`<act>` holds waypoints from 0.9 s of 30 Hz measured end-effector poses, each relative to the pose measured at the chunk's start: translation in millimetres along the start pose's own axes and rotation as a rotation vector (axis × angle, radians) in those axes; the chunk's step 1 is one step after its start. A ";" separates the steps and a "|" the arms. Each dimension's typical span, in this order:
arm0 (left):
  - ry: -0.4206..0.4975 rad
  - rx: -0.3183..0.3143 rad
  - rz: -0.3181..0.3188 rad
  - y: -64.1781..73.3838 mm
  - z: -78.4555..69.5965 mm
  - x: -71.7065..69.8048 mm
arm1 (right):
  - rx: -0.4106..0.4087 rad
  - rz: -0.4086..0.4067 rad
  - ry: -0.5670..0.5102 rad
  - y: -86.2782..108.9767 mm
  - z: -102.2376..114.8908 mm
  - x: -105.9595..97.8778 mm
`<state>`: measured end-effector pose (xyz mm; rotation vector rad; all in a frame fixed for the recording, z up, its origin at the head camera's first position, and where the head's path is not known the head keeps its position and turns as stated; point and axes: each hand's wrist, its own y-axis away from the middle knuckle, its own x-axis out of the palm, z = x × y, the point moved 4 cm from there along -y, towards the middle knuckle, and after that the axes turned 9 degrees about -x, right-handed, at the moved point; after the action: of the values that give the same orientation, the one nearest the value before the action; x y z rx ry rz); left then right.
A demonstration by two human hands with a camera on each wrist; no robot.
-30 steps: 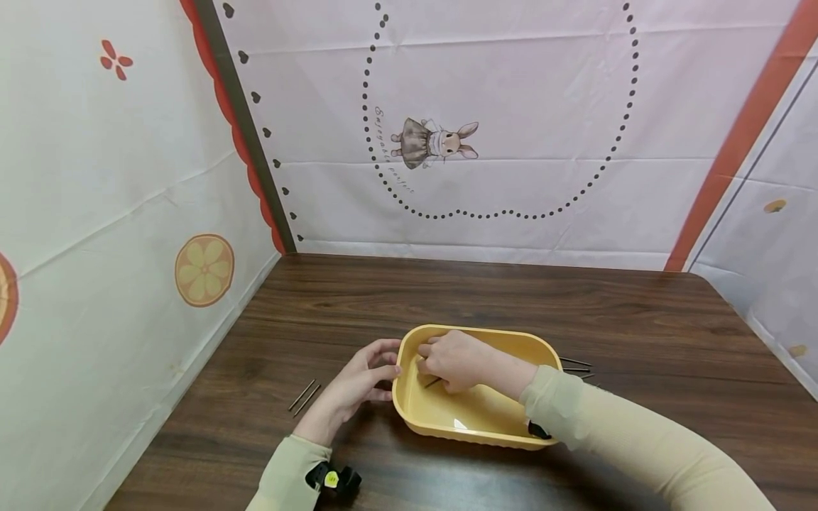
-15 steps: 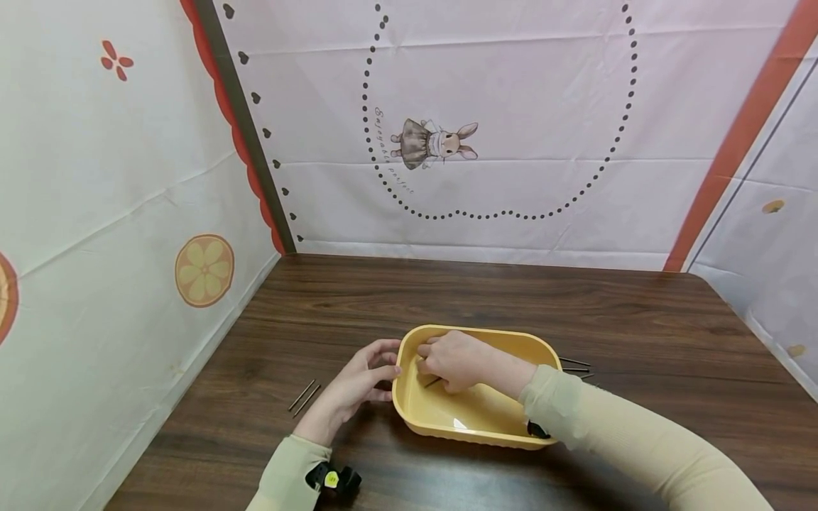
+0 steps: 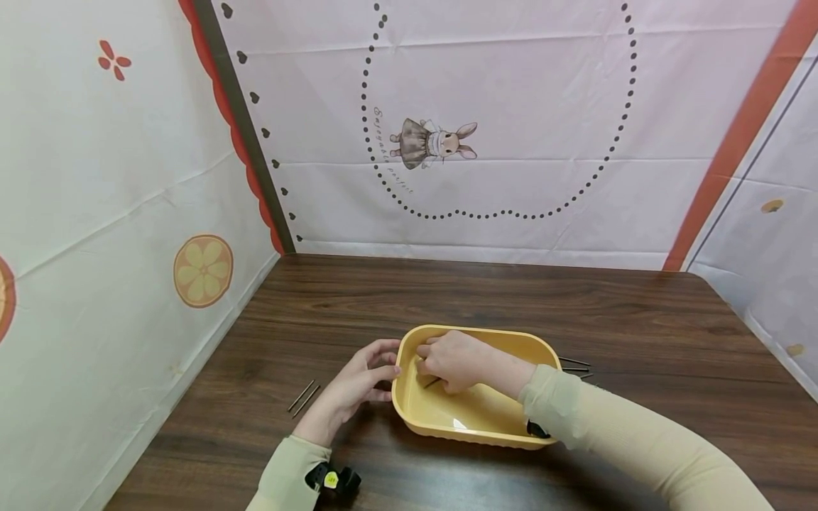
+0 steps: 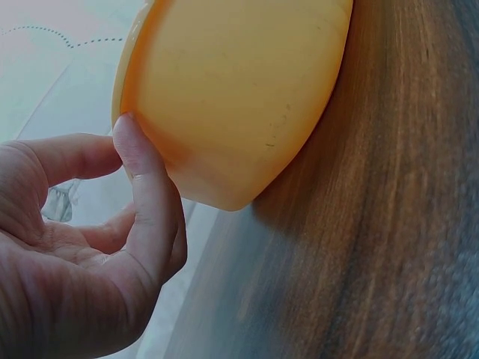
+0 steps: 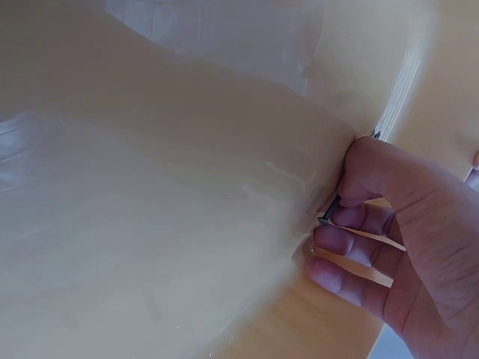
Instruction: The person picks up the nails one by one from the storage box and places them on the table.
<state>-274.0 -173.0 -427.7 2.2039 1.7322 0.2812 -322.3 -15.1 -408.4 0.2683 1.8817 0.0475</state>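
Observation:
A yellow plastic bin [image 3: 473, 441] stands on the table. My left hand [image 3: 353, 383] holds its left end, with curved fingers and the thumb at the rim. Inside the bin, my right hand [image 3: 459, 358] pinches a thin dark nail [image 3: 432, 382] low by the left end wall. In the right wrist view, the nail's flat head [image 5: 323, 220] pokes out below the thumb, and its pointed tip [image 5: 376, 134] shows on the far side. The middle of the nail is hidden by the fingers.
Two loose nails [image 3: 303, 399] lie on the dark wooden table [image 3: 358, 298], left of the left hand. Several more nails [image 3: 576, 363] lie just right of the bin, partly hidden by the right sleeve [image 3: 613, 411]. Printed cloth [image 3: 511, 106] hangs behind the table.

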 end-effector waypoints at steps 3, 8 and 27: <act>0.000 -0.001 -0.002 0.1 -0.1 0.1 | -0.003 -0.004 0.001 0.2 0.3 -0.4; 0.000 -0.003 -0.006 0.0 0.2 0.2 | -0.006 -0.006 -0.006 0.6 0.7 -0.8; -0.003 -0.011 -0.008 0.1 -0.4 0.0 | -0.027 0.022 -0.042 3.5 -0.8 -8.4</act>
<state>-274.0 -173.0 -427.3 2.1889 1.7333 0.2848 -320.0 -13.4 -399.7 0.2698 1.8357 0.0812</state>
